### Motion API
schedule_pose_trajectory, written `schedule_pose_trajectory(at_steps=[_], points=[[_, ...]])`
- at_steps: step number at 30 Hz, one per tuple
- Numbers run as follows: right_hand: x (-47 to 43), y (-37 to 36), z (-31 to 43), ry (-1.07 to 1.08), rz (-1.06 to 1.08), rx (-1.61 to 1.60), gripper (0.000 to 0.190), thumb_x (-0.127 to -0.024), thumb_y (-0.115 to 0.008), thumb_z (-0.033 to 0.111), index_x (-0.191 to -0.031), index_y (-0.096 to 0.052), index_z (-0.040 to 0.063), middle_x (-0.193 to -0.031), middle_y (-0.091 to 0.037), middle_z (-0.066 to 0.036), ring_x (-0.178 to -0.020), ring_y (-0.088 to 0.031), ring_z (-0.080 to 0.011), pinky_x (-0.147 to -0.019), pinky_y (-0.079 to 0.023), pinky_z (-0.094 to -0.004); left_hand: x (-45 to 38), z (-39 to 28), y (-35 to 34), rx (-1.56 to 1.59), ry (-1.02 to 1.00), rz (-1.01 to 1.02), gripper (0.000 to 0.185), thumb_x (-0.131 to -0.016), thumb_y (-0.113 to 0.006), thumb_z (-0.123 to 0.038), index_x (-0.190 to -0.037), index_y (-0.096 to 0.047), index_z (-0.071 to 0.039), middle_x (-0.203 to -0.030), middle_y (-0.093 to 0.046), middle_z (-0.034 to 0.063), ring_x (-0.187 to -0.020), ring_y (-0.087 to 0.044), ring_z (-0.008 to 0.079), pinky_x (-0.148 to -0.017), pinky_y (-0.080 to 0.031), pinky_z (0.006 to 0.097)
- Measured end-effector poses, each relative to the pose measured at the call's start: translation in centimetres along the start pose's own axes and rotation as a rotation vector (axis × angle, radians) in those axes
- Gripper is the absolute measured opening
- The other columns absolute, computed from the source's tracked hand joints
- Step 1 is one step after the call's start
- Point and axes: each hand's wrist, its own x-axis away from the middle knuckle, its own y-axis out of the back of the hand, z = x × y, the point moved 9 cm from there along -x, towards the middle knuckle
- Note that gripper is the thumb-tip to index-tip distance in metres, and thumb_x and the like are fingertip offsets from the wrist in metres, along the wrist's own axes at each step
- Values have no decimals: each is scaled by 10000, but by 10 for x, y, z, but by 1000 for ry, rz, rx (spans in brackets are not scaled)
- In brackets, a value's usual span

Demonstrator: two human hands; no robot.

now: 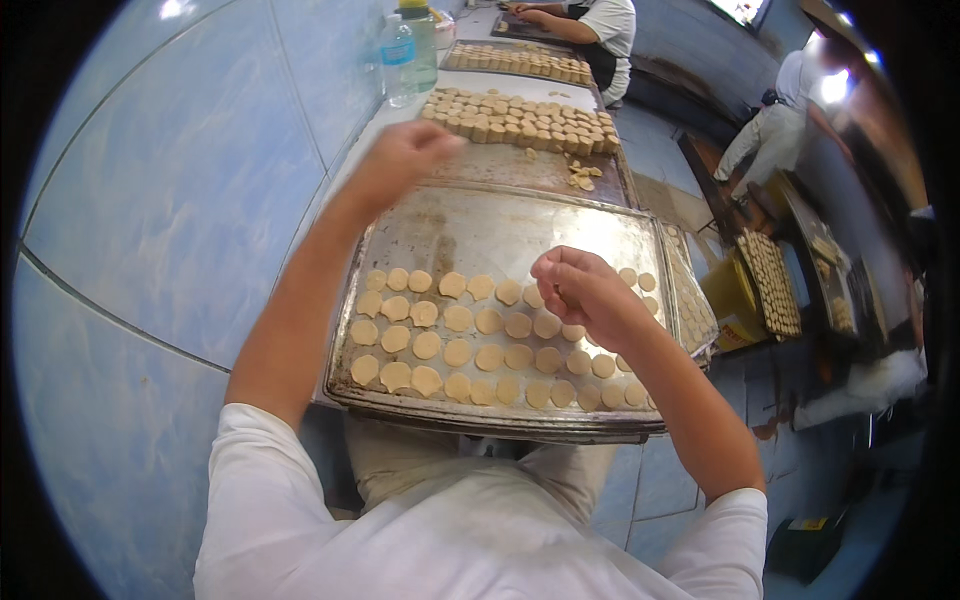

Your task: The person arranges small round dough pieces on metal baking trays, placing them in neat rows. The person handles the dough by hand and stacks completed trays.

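A metal baking tray lies before me on top of other trays, with several rows of flat round dough discs across its near half. My left hand, blurred, hovers beyond the tray's far left corner, beside a block of stacked dough rounds. Its fingers are drawn together, and whether they hold anything is unclear. Over the discs on the right side of the tray is my right hand, fingers curled inward. The inside of that hand is hidden, as are some discs beneath it.
Dough scraps lie on the tray behind. Bottles stand against the tiled wall at left. Beyond, a person works over another tray. At right are another person, a yellow container and a disc-filled tray.
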Motion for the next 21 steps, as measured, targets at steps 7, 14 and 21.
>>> schedule_pose_trajectory(at_steps=[7,14,21], points=[[-32,-12,32,152,-86,594,155,-1038,-681,189,-1052,-666,35,-868,-635,29,-725,-541,-72,-629,-450,-248,60,215,92,-264,457,-409,292,-939,-748,-337,-1009,-745,-53,-869,-746,84,-810,-706,219,-770,-552,383],[-40,-108,32,513,-20,1461,97,-951,-710,151,-922,-749,67,-940,-687,-85,-810,-710,-315,-706,-580,-442,63,222,82,-288,227,-508,222,-907,-726,-269,-936,-731,-48,-895,-757,165,-842,-729,348,-776,-567,444],[-54,-100,36,480,-99,1185,188,-962,-745,218,-938,-723,33,-784,-620,-56,-688,-676,-207,-633,-540,-352,74,180,89,-80,162,-494,235,-949,-710,-245,-998,-741,-17,-916,-762,148,-839,-718,280,-788,-556,397]])
